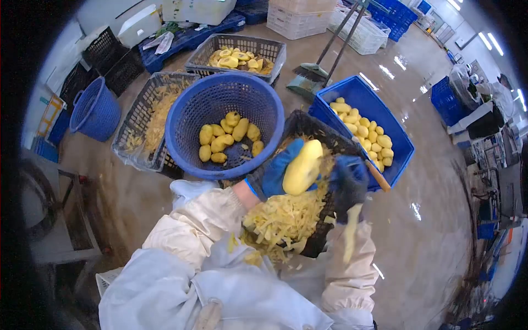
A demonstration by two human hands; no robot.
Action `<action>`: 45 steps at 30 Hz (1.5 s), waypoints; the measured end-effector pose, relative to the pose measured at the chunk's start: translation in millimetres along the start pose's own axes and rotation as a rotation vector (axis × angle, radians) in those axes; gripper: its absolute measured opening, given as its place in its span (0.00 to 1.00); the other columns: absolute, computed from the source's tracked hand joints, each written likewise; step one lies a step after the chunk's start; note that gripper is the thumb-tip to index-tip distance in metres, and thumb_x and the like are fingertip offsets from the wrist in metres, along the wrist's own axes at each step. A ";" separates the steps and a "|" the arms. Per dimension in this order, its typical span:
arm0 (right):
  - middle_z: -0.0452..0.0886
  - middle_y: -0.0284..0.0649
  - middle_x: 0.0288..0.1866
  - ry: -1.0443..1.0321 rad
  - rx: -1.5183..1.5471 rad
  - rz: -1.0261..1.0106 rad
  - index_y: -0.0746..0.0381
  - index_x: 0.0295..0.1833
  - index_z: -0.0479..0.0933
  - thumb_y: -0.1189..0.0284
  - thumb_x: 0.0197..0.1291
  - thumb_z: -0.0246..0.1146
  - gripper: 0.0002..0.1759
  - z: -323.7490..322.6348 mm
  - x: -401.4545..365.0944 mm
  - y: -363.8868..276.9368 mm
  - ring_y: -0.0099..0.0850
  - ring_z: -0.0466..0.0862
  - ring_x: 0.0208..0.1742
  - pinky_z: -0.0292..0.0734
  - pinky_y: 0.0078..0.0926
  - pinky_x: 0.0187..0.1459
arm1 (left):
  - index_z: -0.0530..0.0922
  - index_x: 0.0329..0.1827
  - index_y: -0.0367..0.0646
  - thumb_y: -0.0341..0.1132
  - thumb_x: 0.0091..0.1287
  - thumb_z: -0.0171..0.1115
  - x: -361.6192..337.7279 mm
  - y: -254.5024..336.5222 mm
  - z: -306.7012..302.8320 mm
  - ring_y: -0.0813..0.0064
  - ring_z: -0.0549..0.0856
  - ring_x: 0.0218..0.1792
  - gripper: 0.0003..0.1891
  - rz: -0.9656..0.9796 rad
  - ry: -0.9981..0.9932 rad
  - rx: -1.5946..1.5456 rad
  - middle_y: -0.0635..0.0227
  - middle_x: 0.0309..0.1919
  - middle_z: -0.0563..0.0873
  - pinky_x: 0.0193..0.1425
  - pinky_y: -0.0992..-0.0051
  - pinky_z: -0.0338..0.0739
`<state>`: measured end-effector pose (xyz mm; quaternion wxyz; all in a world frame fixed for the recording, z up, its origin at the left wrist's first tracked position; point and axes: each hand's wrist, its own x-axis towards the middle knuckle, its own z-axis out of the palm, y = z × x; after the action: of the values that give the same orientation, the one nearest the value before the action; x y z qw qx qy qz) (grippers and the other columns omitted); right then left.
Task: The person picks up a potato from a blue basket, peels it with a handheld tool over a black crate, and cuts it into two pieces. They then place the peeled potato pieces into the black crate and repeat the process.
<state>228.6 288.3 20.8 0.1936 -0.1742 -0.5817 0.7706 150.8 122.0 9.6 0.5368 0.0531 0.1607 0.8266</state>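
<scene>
My left hand [276, 175], in a blue glove, holds a yellow peeled potato [302, 167] upright over a black crate [300, 124] full of yellow peelings. My right hand [350, 184], in a dark glove, grips a wooden-handled peeler [377, 176] right beside the potato. A long strip of peel [351, 233] hangs below the right hand. Just beyond the left hand stands a round blue basket [187, 115] with several peeled potatoes [228, 137] in it.
A blue crate [399, 135] of peeled potatoes sits at right. Grey crates [242, 41] with potatoes and peelings stand behind. An empty blue basket [94, 113] is at left, a broom and dustpan [308, 74] on the wet floor, stacked crates far back.
</scene>
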 end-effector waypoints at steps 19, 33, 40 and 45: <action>0.80 0.39 0.33 -0.057 -0.442 -0.584 0.65 0.39 0.77 0.73 0.56 0.63 0.08 -28.3 32.3 0.3 0.26 0.79 0.30 0.74 0.23 0.29 | 0.72 0.56 0.37 0.50 0.67 0.55 2.4 -10.0 -11.3 0.61 0.83 0.42 0.25 -0.107 0.033 0.027 0.56 0.44 0.82 0.48 0.65 0.79; 0.77 0.34 0.25 -0.002 -0.419 -0.463 0.63 0.38 0.77 0.73 0.60 0.62 0.05 -40.0 27.9 3.1 0.20 0.75 0.23 0.69 0.15 0.24 | 0.70 0.61 0.38 0.55 0.68 0.53 11.5 -1.5 -23.4 0.54 0.81 0.49 0.30 -0.085 -0.028 -0.143 0.51 0.52 0.79 0.55 0.55 0.78; 0.80 0.35 0.30 -0.176 -0.067 -0.091 0.63 0.34 0.75 0.70 0.60 0.62 0.07 -10.3 1.0 13.7 0.21 0.75 0.26 0.70 0.17 0.28 | 0.70 0.61 0.38 0.51 0.69 0.53 0.8 -7.2 -22.5 0.56 0.82 0.48 0.27 -0.120 -0.043 -0.127 0.51 0.50 0.81 0.51 0.58 0.79; 0.79 0.34 0.37 0.031 0.370 -0.025 0.63 0.41 0.76 0.73 0.60 0.62 0.06 -62.4 53.8 13.5 0.24 0.78 0.33 0.76 0.20 0.35 | 0.69 0.62 0.37 0.53 0.68 0.53 -4.7 -14.7 -8.2 0.54 0.83 0.47 0.30 -0.132 -0.002 0.132 0.48 0.51 0.80 0.47 0.58 0.80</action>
<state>211.6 363.6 -10.9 0.2407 -0.1401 -0.4290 0.8593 163.4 121.5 -2.4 0.5854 0.0784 0.2174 0.7771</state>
